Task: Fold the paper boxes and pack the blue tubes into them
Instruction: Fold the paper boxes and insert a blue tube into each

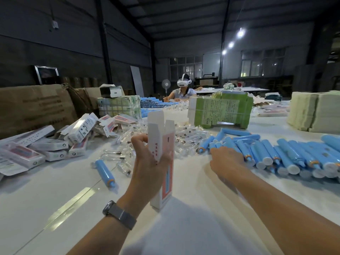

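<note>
We note the left hand [150,159] gripping an open box [161,153]; the right hand [225,159], fingers hidden, reaches the blue tubes [257,153] beside it; next, insertion.

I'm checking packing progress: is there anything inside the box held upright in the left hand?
The box in the left hand stands upright, top flaps open. No tube sticks out, but its walls hide the inside, so I cannot tell.

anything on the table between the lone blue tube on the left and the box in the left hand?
Head view: a few clear plastic packets lie between the lone tube and the box in the left hand.
</note>
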